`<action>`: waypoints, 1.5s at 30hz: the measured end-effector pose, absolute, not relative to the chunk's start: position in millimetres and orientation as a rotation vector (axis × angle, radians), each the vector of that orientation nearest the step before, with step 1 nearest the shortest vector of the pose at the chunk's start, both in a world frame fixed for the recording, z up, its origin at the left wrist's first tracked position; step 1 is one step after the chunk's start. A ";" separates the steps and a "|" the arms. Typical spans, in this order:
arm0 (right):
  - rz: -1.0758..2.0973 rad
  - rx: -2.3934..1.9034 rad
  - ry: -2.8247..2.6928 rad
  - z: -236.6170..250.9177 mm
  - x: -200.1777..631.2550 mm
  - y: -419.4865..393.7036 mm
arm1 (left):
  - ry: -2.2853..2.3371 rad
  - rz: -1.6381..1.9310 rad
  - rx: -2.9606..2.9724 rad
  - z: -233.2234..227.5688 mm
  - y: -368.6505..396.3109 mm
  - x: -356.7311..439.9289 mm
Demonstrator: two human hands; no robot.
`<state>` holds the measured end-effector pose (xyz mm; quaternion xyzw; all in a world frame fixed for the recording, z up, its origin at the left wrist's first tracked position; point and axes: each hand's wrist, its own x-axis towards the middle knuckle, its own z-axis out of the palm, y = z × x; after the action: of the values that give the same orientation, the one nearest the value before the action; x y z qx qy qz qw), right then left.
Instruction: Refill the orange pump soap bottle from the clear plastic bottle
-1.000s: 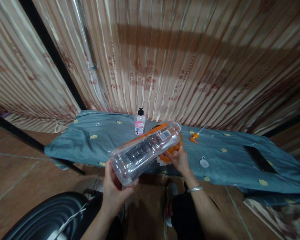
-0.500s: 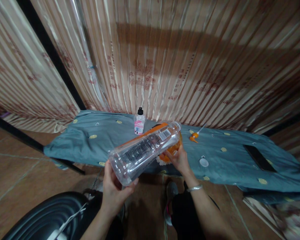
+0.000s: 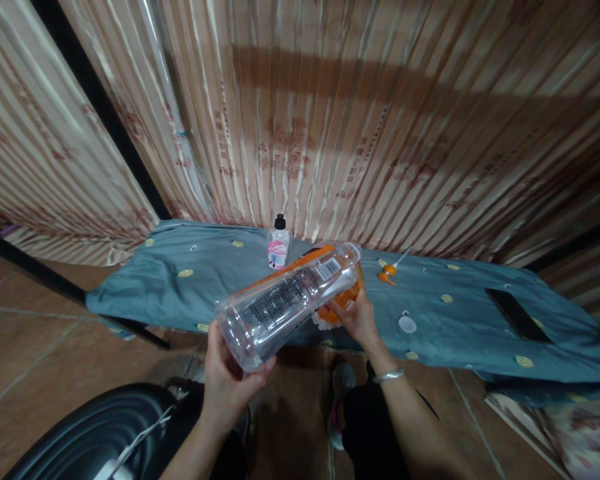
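A large clear plastic bottle [image 3: 285, 303] with a barcode label is tilted, its neck up to the right. My left hand [image 3: 230, 373] is wrapped around its base. My right hand [image 3: 357, 317] grips an orange bottle [image 3: 351, 293] under the clear bottle's neck; most of that orange bottle is hidden. Whether the two necks touch cannot be seen. On the cloth to the right lie an orange pump top [image 3: 390, 271] with a thin tube and a white round cap [image 3: 407, 325]. A small clear bottle [image 3: 279, 245] with a black top stands behind.
Blue-green patterned cloth [image 3: 445, 327] covers the bench-like surface, with a black phone [image 3: 517, 315] at its right. Pleated curtain [image 3: 290, 80] hangs behind it. A black metal post [image 3: 100, 107] rises at the left. A black ribbed round object [image 3: 90, 433] is at the lower left.
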<state>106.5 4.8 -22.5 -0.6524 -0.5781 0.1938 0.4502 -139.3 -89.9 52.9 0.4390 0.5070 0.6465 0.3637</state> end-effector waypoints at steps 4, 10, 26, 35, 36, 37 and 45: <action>0.443 -1.619 -1.428 -23.5 106.5 5.2 | 1.283 1.679 1.129 53.4 -90.2 -138.6; 0.452 -1.621 -1.411 -22.6 105.2 5.2 | 1.325 1.632 1.122 54.5 -91.3 -139.2; 0.436 -1.633 -1.416 -22.1 104.4 4.7 | 1.302 1.640 1.120 52.9 -90.6 -139.9; 0.424 -1.646 -1.416 -23.5 104.8 5.9 | 1.301 1.639 1.120 51.5 -91.0 -140.3; 0.423 -1.642 -1.413 -23.7 104.7 5.9 | 1.299 1.638 1.121 51.4 -90.9 -140.4; 0.422 -1.636 -1.411 -23.8 104.6 5.9 | 1.301 1.638 1.123 51.4 -90.9 -140.5; 0.435 -1.608 -1.414 -24.2 104.9 5.2 | 1.285 1.664 1.117 51.6 -89.8 -140.1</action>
<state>104.9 5.2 -24.2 -0.6533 -0.5746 0.1769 0.4601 -140.1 -89.8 51.6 0.4355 0.5012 0.6489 0.3716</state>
